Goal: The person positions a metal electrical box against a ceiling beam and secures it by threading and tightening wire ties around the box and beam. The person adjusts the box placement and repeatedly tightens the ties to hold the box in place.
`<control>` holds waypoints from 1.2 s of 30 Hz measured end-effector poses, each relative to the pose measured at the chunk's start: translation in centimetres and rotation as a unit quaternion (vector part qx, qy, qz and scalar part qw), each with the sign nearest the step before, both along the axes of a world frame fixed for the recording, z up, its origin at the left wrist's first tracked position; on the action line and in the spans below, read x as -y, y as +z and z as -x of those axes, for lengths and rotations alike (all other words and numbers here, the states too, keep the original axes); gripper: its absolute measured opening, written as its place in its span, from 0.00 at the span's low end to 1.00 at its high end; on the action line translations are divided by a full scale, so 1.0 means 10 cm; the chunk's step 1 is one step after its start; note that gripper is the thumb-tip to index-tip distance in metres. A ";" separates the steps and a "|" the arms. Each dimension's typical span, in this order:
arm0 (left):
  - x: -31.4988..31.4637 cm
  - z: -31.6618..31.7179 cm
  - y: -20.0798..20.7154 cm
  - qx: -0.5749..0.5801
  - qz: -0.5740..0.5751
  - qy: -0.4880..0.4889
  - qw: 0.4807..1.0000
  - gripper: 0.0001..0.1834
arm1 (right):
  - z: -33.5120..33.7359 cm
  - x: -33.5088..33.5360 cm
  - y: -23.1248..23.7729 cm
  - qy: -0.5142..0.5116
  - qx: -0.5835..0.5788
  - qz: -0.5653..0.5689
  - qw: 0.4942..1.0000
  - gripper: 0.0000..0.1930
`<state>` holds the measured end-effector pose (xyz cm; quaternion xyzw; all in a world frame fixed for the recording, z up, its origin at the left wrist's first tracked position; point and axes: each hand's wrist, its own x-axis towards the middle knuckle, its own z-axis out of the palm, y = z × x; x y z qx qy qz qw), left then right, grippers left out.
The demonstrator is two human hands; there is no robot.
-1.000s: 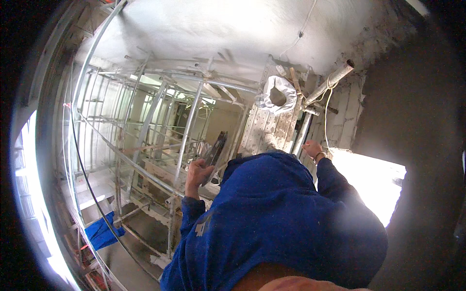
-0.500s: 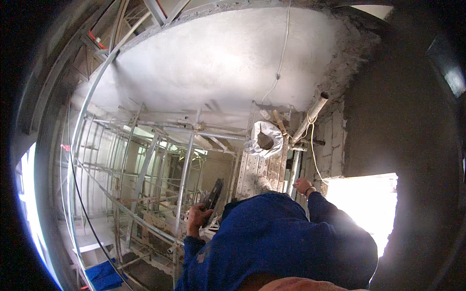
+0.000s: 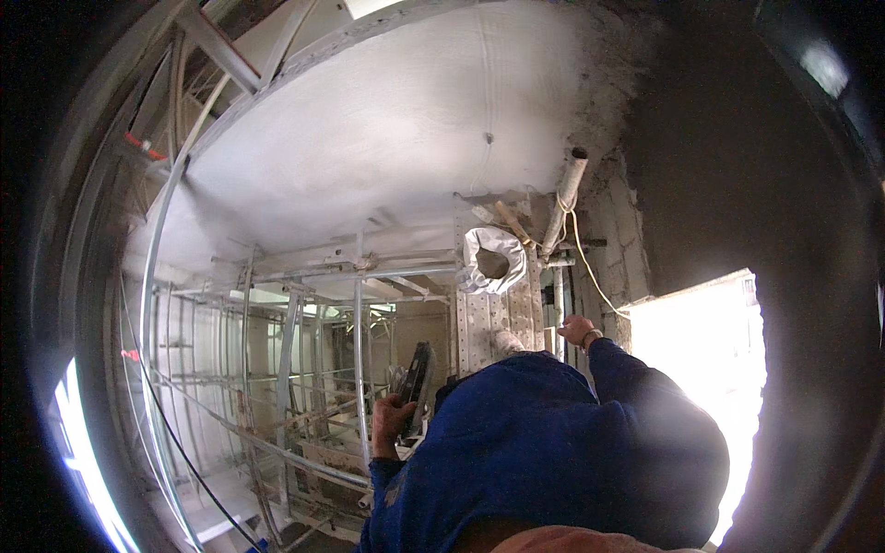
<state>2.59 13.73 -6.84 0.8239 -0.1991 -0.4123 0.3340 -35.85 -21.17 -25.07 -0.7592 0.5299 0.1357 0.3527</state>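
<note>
Head camera: Your left hand (image 3: 392, 426) is clamped on a long, dark, flat hand tool (image 3: 419, 373), its far end pointing up and leaning slightly right, beside your blue top (image 3: 562, 442) and in front of a lattice of metal scaffold tubes (image 3: 360, 332). Its exact kind cannot be made out. Your right hand (image 3: 575, 330), a band (image 3: 591, 338) around the wrist, is raised on the other side with fingers curled together near a pale metal upright (image 3: 559, 300); whether they close on anything, or touch the upright, cannot be told. Ahead of you, between the two hands and farther off, a white sack (image 3: 516, 258) with its mouth open sits on a perforated metal scaffold plank (image 3: 475, 332), a strip of wood (image 3: 513, 224) just behind it. To its right, a tilted pole (image 3: 572, 175) carries a looped pale cord (image 3: 603, 300) that trails down toward a brightly lit opening (image 3: 696, 359) in a dark grey wall (image 3: 728, 203).
</note>
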 end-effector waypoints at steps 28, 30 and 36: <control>0.79 -0.25 0.15 0.185 -0.117 -0.271 0.937 0.18 | 0.45 -0.47 0.28 -0.196 -0.028 -0.044 0.979 0.24; 0.88 -0.24 0.21 0.179 -0.130 -0.279 0.935 0.17 | 0.48 -0.50 0.30 -0.201 -0.007 -0.023 0.979 0.23; 1.06 -0.13 0.46 0.130 -0.069 -0.282 0.948 0.14 | 0.53 -0.54 0.31 -0.202 0.006 0.009 0.979 0.26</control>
